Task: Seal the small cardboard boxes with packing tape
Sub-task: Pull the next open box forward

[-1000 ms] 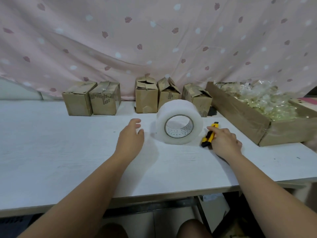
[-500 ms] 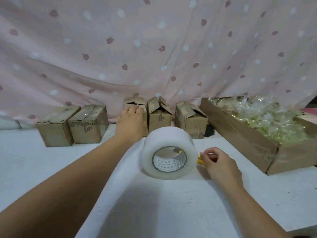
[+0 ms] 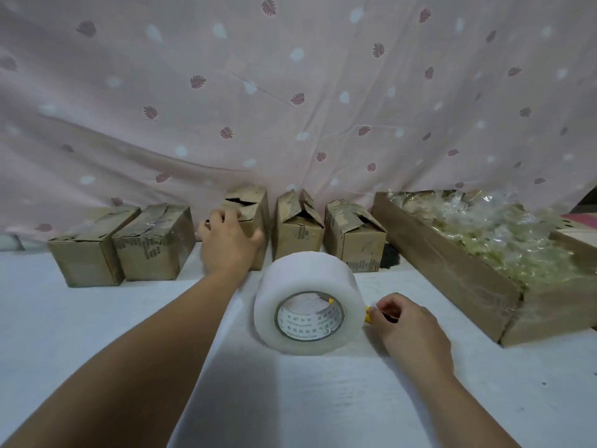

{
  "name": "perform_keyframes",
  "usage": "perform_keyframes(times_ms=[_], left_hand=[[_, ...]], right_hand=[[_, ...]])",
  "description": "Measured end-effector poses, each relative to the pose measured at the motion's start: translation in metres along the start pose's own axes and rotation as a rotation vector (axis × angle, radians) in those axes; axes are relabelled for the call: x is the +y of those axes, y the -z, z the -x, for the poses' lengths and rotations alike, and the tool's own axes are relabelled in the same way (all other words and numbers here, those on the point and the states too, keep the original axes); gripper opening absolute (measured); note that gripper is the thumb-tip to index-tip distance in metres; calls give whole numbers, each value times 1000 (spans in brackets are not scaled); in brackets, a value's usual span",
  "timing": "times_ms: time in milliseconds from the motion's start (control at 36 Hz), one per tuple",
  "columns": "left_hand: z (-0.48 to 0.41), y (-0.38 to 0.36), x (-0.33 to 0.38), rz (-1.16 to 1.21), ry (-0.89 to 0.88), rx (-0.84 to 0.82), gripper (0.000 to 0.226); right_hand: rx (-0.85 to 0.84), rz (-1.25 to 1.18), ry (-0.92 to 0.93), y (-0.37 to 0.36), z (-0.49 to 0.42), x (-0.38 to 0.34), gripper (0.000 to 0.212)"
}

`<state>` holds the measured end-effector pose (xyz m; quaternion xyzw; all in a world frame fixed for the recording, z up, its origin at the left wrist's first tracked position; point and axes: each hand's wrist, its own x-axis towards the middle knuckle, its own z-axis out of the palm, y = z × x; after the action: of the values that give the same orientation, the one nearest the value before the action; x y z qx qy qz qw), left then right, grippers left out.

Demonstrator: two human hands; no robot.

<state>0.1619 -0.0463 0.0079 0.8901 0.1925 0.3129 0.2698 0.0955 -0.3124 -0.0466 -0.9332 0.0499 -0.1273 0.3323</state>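
Hands reaching out over a white tabletop (image 3: pixel 80 334), seen from the head camera. The left arm is stretching forward and slightly rightward from the lower left corner. The left hand (image 3: pixel 231 242) is gripping an open-flapped box (image 3: pixel 255 205) at the back of the tabletop, with the fingers curling over the box's left edge and the thumb pressing against its front face. The right forearm is entering from the lower right. The right hand (image 3: pixel 408 328) is resting on the tabletop, knuckles up, with the fingers curling round a yellow cutter (image 3: pixel 368 315), of which only a small tip is showing.

A wide tape roll (image 3: pixel 303 286) is standing on its edge between the two hands, with its printed core facing the camera. It is sitting just left of the right hand and just in front of the gripped box.

Two more boxes with loose flaps (image 3: pixel 297 234) (image 3: pixel 355 244) are standing to the right of the gripped box. Two closed boxes with glossy tape over their tops (image 3: pixel 87 253) (image 3: pixel 155 247) are sitting to its left.

A long cardboard tray (image 3: pixel 452 273) is lying at the right, holding clear plastic bags (image 3: pixel 504 234). A pink leaf-print curtain (image 3: pixel 290 92) is hanging behind the row.
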Motion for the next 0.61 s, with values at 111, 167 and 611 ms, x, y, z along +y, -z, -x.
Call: perform_keyframes(times_ms=[111, 167, 611], left_hand=[[12, 24, -3, 104, -30, 121, 52], [23, 40, -4, 120, -79, 144, 53], [151, 149, -57, 90, -227, 400, 47]], right_hand=[[3, 15, 0, 1, 0, -1, 11], [7, 11, -7, 1, 1, -2, 10], [150, 309, 205, 3, 23, -11, 38]])
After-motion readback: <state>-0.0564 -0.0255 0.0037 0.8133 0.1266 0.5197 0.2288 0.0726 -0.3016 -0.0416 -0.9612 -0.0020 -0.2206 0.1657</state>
